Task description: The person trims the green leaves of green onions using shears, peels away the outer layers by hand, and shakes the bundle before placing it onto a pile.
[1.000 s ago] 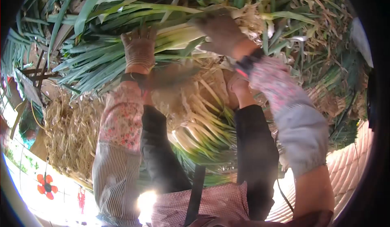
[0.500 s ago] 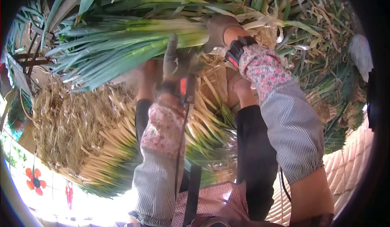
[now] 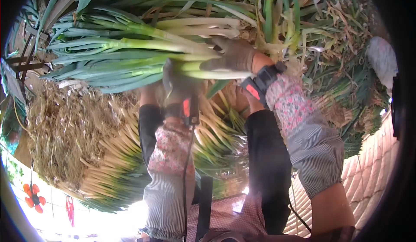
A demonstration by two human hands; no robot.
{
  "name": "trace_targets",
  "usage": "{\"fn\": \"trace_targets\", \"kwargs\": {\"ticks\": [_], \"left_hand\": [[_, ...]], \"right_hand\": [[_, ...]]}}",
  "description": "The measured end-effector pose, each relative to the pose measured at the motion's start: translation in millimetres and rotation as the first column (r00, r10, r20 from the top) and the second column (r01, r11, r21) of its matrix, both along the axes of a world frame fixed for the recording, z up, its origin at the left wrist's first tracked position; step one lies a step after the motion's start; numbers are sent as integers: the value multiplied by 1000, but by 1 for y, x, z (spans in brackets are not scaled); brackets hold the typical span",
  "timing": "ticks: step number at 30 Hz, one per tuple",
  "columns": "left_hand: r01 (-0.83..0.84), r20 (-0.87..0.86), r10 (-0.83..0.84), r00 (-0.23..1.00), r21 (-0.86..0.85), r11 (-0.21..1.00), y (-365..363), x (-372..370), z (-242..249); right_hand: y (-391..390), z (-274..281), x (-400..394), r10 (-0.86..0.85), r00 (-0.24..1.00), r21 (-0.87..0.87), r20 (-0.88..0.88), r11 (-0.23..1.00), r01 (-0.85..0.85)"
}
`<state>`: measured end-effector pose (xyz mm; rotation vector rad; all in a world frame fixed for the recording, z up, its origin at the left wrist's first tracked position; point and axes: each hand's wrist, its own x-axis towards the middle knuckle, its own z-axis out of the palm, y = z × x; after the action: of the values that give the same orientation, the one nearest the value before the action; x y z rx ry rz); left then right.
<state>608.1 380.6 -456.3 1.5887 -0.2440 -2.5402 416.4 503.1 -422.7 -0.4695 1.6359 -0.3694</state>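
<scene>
A bundle of green onions (image 3: 143,47) lies crosswise in front of me, green leaves to the left and white stalks to the right. My right hand (image 3: 234,56), in a grey-brown glove, grips the white stalks from the right, its fingers over and around them. Against the near side of the bundle, my gloved left hand (image 3: 178,84) holds it with the thumb up across the stalks. Its other fingers are blurred and partly hidden. Both wrists carry dark straps with red-marked devices.
Cleaned onions with pale stalks (image 3: 117,155) and a mass of dry roots (image 3: 73,129) lie at the near left. Leaf scraps and dry husks (image 3: 342,56) are heaped at the right, near a pale cloth-like piece (image 3: 381,56). My legs (image 3: 268,155) stretch forward in between.
My right hand has come nearer and its fingers now spread over the stalks. My left hand has shifted slightly left, its thumb against the bundle. The stalks look more fanned out.
</scene>
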Motion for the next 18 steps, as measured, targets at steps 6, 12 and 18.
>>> {"fn": "trace_targets", "kwargs": {"ticks": [6,12,18], "left_hand": [[-81,150,85,985,-29,996,0,15,70],[132,236,-104,966,-109,985,-10,-3,101],[198,382,-144,913,-105,975,-25,-9,79]], "right_hand": [[-24,97,21,332,941,64,-61,942,-328],[-2,119,53,154,987,-7,54,988,-154],[126,152,33,331,933,335,144,870,-361]]}}
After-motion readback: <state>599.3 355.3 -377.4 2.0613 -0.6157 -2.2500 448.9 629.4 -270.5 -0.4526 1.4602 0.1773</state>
